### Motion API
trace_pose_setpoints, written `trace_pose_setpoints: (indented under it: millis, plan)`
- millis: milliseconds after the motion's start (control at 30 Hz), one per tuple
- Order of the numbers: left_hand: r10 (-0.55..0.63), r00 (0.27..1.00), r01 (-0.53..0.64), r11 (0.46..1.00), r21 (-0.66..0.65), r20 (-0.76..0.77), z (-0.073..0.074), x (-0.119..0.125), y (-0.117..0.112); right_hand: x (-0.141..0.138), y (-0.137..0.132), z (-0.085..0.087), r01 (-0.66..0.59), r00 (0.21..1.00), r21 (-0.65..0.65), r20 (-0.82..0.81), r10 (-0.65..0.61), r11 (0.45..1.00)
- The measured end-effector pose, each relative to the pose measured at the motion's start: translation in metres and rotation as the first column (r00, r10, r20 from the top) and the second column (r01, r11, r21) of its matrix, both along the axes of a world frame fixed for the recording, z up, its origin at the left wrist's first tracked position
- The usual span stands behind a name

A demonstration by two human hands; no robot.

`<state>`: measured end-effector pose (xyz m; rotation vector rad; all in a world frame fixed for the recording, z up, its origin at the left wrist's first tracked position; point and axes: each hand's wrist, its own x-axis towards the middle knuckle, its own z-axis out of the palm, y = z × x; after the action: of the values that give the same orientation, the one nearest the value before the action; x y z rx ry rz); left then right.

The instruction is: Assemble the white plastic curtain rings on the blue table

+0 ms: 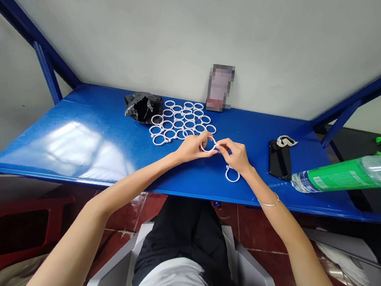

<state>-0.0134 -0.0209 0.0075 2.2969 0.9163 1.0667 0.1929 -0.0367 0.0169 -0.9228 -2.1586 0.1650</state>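
Note:
Between my two hands, just above the blue tabletop, is a white ring with a small joint on its right side. My left hand is closed around the ring's left part, thumb below and fingers above. With thumb and fingertips, my right hand pinches the joint. Beside my right wrist lies a single white ring, its small joint toward the upper left. Several more white rings lie flat in a loose cluster beyond my left hand, some touching or overlapping.
A crumpled black plastic bag sits left of the cluster. Against the wall leans a pixelated upright object. To the right are a black phone, a white looped item and a water bottle with a green label.

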Motion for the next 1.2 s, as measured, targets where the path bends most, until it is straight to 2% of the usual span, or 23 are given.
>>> trace_pose_setpoints:
  millis: [333,767,900,1200]
  plan:
    - [-0.002,1.000,0.002,1.000,-0.003,0.001,0.0000,0.0001,0.0005,0.0011,0.0011,0.0005,0.004,1.000,0.030,-0.019,-0.003,1.000]
    - [-0.009,1.000,0.009,1.000,0.012,-0.005,-0.0005,0.0010,-0.0005,-0.0003,-0.0001,-0.0017,-0.027,0.999,-0.012,-0.035,0.027,1.000]
    - [-0.012,1.000,0.012,1.000,-0.019,-0.016,-0.0012,0.0011,-0.0002,-0.0005,-0.0005,-0.0020,-0.037,0.998,-0.045,-0.043,0.035,0.998]
    - [-0.028,1.000,0.028,0.999,-0.021,-0.004,-0.0030,0.0021,0.0006,-0.0004,-0.0003,-0.0033,-0.023,0.999,-0.042,-0.038,0.021,0.999]
